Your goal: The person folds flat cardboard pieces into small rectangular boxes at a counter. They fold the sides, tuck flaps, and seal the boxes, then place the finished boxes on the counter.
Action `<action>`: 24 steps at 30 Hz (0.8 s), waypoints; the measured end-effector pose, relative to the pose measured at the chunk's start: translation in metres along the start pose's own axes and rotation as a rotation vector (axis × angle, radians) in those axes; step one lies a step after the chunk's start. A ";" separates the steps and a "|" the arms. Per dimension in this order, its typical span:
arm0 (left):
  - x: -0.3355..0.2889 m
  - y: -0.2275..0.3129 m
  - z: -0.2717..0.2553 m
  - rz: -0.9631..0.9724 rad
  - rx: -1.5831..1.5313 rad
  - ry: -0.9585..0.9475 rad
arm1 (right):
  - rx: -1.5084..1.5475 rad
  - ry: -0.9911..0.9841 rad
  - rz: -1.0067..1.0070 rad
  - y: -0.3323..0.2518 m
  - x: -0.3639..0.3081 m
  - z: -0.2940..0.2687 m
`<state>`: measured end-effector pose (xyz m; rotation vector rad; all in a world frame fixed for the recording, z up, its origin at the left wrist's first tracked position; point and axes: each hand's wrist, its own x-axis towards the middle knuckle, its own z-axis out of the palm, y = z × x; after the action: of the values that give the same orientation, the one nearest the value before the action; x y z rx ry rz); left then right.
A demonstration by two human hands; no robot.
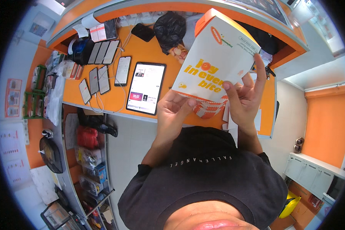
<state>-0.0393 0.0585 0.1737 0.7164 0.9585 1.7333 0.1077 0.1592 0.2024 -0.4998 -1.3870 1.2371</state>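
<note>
A white and orange cardboard food box (211, 55) is tilted in front of me above the orange counter (142, 50). My left hand (172, 113) grips its lower left corner, thumb near the bottom edge and fingers partly hidden. On the lower right side, my right hand (243, 97) has its thumb on the printed face and its fingers along the right edge, one stretched upward. Beneath the box lies red-and-white patterned paper (211, 111). Left of it, a lit tablet (146, 86) rests flat on the counter.
Several phones (122, 71) with white cables lie left of the tablet. Behind it are a black plastic bag (170, 32) and a black phone (143, 32). An orange-edged raised ledge (172, 7) borders the far side. Stocked shelves (90, 168) stand lower left; grey cabinets (310, 172) at right.
</note>
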 end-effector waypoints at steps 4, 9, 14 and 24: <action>-0.002 -0.011 -0.003 0.034 0.109 0.037 | -0.010 -0.074 0.090 -0.003 -0.002 -0.005; -0.002 -0.011 -0.007 -0.013 0.022 -0.055 | 0.019 -0.049 0.068 -0.001 -0.004 -0.007; -0.001 0.000 0.001 -0.004 0.188 -0.086 | -0.085 -0.028 0.063 -0.003 -0.007 -0.010; 0.008 -0.007 0.022 -0.044 0.221 -0.111 | -0.091 0.110 -0.109 0.007 -0.014 -0.036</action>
<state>-0.0203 0.0736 0.1791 0.9180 1.0909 1.5468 0.1417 0.1638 0.1826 -0.5401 -1.3638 1.0467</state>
